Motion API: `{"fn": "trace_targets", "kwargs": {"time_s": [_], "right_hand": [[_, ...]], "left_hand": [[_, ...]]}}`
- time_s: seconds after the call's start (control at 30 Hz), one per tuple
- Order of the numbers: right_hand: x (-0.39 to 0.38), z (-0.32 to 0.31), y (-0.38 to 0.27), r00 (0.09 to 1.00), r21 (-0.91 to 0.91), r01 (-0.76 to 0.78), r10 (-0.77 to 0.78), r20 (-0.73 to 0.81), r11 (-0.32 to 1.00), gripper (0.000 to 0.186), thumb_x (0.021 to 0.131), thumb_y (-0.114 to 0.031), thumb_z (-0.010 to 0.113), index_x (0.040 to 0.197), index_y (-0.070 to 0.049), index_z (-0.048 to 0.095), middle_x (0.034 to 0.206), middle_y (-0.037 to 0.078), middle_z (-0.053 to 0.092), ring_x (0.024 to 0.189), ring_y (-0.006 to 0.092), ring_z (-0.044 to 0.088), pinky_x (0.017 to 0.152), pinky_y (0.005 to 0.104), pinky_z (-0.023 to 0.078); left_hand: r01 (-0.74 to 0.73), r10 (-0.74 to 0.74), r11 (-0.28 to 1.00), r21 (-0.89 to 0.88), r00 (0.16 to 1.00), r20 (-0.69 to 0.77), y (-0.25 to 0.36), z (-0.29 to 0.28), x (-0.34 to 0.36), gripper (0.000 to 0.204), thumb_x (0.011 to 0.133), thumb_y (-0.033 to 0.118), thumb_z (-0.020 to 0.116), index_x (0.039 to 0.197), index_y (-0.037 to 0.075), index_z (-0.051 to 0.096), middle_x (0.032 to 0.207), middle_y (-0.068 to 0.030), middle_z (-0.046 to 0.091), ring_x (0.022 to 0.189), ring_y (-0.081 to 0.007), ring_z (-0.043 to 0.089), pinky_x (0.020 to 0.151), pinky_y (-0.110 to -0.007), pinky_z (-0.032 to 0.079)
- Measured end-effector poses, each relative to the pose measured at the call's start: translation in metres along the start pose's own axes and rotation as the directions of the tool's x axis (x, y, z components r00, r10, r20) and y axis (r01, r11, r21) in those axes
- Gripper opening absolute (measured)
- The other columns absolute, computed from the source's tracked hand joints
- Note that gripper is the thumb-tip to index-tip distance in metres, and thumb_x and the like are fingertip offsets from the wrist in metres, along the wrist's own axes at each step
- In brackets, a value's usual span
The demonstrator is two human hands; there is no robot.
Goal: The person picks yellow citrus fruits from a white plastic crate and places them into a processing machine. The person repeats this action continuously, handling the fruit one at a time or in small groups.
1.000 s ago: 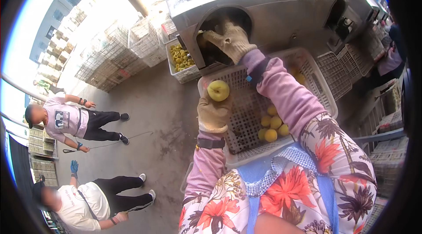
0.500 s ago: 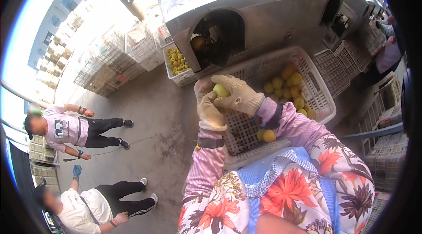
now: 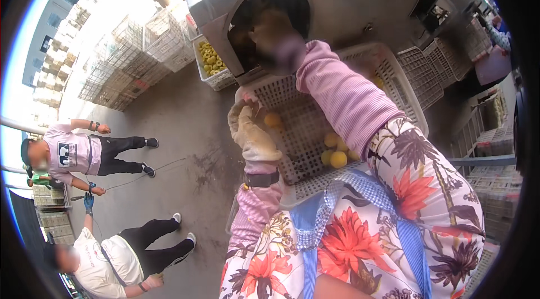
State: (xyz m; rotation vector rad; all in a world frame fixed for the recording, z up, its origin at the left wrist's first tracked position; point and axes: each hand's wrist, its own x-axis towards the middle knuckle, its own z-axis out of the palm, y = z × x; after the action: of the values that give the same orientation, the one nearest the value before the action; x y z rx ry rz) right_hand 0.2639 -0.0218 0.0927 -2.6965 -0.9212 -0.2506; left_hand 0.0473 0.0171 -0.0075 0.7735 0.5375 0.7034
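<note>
My left hand (image 3: 250, 127), in a pale work glove, lies over the near left corner of a white plastic crate (image 3: 394, 82), with its fingers curled around a yellow fruit (image 3: 273, 120). My right hand (image 3: 279, 47) is stretched far forward into the dark round opening (image 3: 247, 23) of a grey metal machine; it is blurred, and what it holds is hidden. A few more yellow fruits (image 3: 336, 155) lie in the crate under my pink right sleeve.
A small crate of yellow-green fruit (image 3: 211, 60) stands left of the machine. Empty white crates (image 3: 152, 40) are stacked at the upper left, and more crates (image 3: 444, 57) at the right. Two people (image 3: 84, 153) stand and crouch on the concrete floor at the left.
Both hands were on one fruit above the crate. My right hand has since reached up into the machine opening, and my left hand has dropped to a fruit at the crate's corner.
</note>
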Motion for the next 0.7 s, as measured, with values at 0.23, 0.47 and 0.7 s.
{"fn": "trace_targets", "kwargs": {"time_s": [0.23, 0.47, 0.7], "right_hand": [[-0.129, 0.005, 0.059, 0.99, 0.683, 0.139, -0.081, -0.116, 0.717, 0.054, 0.1, -0.03, 0.068, 0.146, -0.007, 0.053, 0.126, 0.021, 0.069, 0.116, 0.0372, 0.067, 0.099, 0.0438, 0.055], [-0.239, 0.08, 0.154, 0.906, 0.541, -0.344, 0.122, 0.404, 0.768, 0.045, 0.098, -0.031, 0.066, 0.13, -0.001, 0.065, 0.111, 0.019, 0.072, 0.105, 0.0336, 0.07, 0.093, 0.0413, 0.055], [-0.237, 0.086, 0.143, 0.876, 0.679, -0.404, 0.044, 0.481, 0.613, 0.048, 0.098, -0.032, 0.065, 0.135, -0.002, 0.061, 0.116, 0.019, 0.072, 0.108, 0.0331, 0.07, 0.095, 0.0413, 0.054]], "left_hand": [[0.224, -0.288, 0.557, 0.8, 0.955, -0.066, -0.126, -0.005, 0.062, 0.033, 0.096, 0.018, 0.061, 0.126, 0.004, 0.063, 0.112, -0.0171, 0.071, 0.096, -0.0302, 0.071, 0.084, -0.041, 0.058], [-0.194, -0.107, -0.613, 0.766, 0.981, 0.163, -0.263, -0.107, 0.113, 0.04, 0.098, 0.038, 0.065, 0.129, 0.013, 0.068, 0.122, -0.0142, 0.072, 0.117, -0.0377, 0.066, 0.091, -0.045, 0.059], [-0.599, -0.445, -0.423, 0.68, 0.791, 0.42, -0.256, -0.115, 0.127, 0.031, 0.094, 0.032, 0.07, 0.119, 0.014, 0.074, 0.122, -0.0102, 0.071, 0.114, -0.0296, 0.069, 0.087, -0.043, 0.059]]}}
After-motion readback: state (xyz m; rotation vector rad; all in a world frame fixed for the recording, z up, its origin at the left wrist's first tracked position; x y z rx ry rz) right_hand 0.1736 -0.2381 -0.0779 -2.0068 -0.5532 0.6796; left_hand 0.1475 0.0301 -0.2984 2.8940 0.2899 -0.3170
